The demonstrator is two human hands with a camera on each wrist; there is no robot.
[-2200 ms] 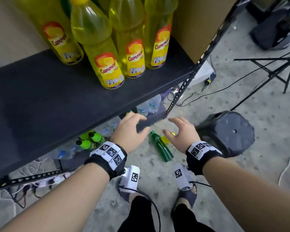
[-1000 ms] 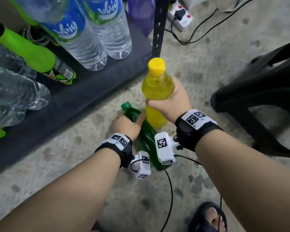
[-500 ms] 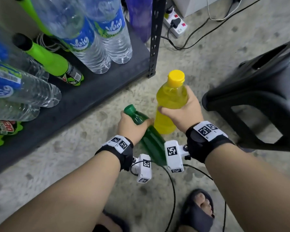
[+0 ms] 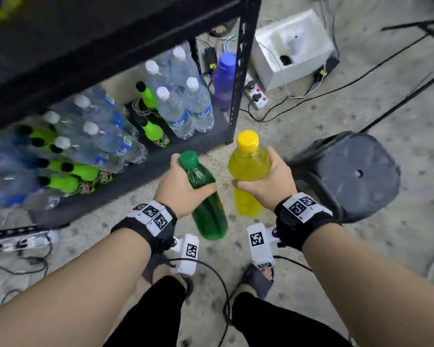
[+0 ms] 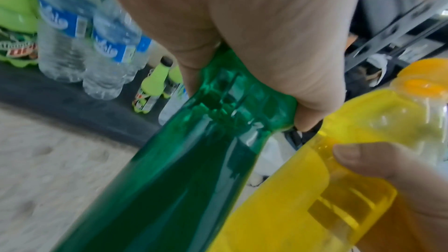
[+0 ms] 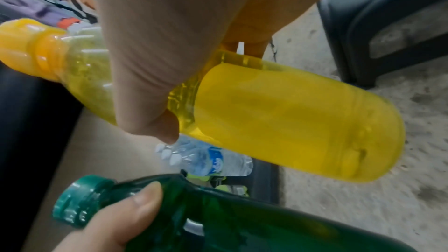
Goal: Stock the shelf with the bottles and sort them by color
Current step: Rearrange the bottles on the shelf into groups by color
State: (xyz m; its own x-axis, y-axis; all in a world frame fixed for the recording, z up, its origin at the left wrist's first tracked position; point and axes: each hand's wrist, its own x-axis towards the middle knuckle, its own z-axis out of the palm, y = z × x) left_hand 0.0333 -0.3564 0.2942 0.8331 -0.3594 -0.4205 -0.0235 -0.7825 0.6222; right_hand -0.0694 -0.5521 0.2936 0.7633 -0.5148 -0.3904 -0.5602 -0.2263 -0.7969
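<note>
Green bottle point(image 4: 206, 196) and yellow bottle point(image 4: 248, 176) were glossy translucent plastic; shelf point(image 4: 161, 169) matt black; floor point(image 4: 311, 121) rough, speckled concrete.

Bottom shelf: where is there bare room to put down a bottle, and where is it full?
The dark bottom shelf shows a bare strip along its front edge, in front of the clear water bottles and lime-green bottles. A narrow gap lies around the single lime-green bottle. The left and rear are crowded.

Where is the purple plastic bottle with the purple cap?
In the head view, the purple plastic bottle stands at the right end of the bottom shelf, just behind the black metal shelf post and right of the clear water bottles.
</note>
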